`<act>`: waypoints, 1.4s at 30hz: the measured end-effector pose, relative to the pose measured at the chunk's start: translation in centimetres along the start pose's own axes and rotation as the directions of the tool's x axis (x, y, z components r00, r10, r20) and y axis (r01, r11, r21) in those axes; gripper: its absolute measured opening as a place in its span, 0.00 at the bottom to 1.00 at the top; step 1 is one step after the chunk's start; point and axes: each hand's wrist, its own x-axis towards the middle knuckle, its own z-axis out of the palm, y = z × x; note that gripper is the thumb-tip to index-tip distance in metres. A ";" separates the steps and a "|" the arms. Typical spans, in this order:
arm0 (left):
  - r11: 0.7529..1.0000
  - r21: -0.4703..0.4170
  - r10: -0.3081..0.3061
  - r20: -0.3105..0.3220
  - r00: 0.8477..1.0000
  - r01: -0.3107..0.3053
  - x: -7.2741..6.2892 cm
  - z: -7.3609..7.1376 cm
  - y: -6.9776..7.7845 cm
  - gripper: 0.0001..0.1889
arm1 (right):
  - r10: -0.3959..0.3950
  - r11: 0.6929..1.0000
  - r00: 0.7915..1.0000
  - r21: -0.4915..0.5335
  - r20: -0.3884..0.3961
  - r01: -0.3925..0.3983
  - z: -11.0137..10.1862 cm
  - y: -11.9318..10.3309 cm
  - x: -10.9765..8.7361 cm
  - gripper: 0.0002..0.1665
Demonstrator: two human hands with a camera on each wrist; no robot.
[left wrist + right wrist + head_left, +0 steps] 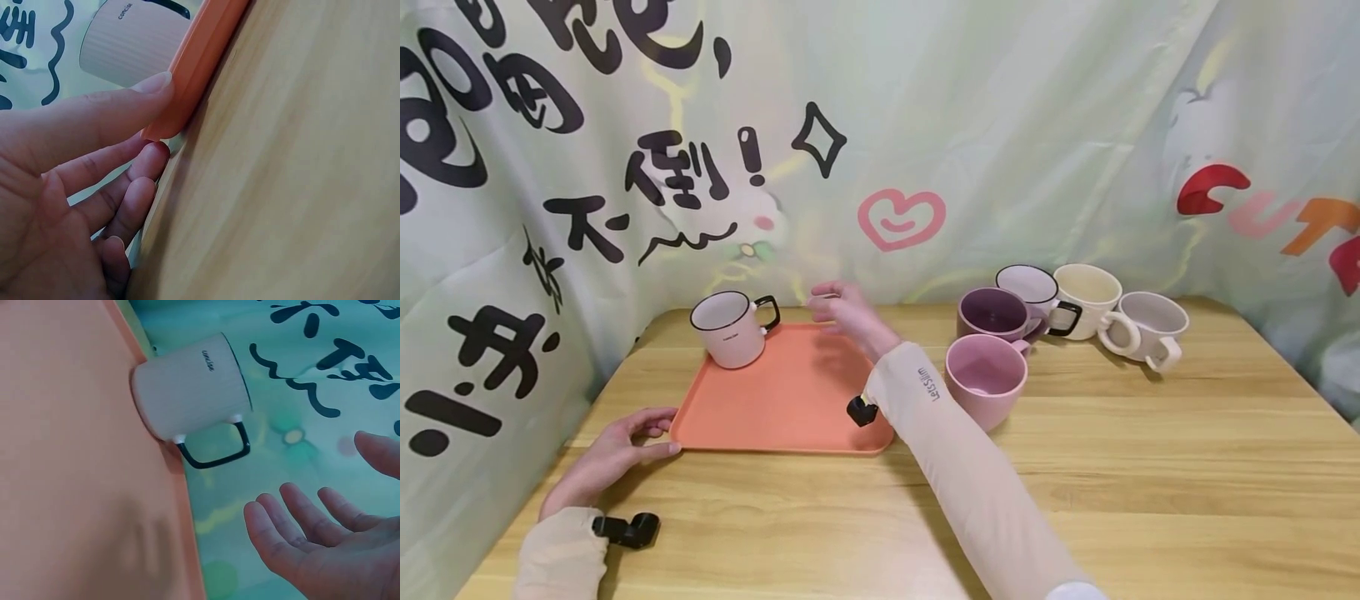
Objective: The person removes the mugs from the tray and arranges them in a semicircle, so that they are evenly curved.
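An orange rectangular tray [775,400] lies on the wooden table. My left hand [625,446] is at its near left corner; in the left wrist view the thumb [153,84] lies against the tray's edge and the fingertips meet the corner from the other side. On the tray's far left corner a white mug [730,333] stands upright, its black rim on top and its black handle [215,450] turned right. My right hand [850,317] hovers over the tray's far edge, to the right of that handle, fingers spread and nothing held.
Right of the tray stand a pink mug [985,383], a purple mug [988,312], a white black-rimmed mug [1026,283], a cream mug [1082,300] and a pale grey-white mug [1142,325], set close together. A printed curtain [1000,167] hangs behind the table [1112,500].
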 end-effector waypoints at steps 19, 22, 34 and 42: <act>1.000 0.000 0.013 -0.004 1.000 -0.013 0.0 0.1 -0.4 0.34 | -0.039 0.990 0.998 0.136 0.049 0.032 2.2 2.1 1.9 0.31; 1.000 -0.001 0.011 -0.004 1.000 -0.011 0.1 0.1 -0.4 0.35 | -0.054 0.992 0.997 0.115 0.059 0.046 2.4 2.2 2.3 0.34; 0.999 -0.032 0.026 -0.003 1.000 -0.026 0.1 0.1 -0.3 0.33 | -0.076 0.993 0.993 0.098 0.088 0.067 3.3 3.5 4.3 0.39; 1.000 -0.018 0.014 -0.005 1.000 -0.014 0.1 0.1 -0.1 0.33 | -0.081 0.994 0.988 0.082 0.133 0.070 3.5 4.0 5.3 0.42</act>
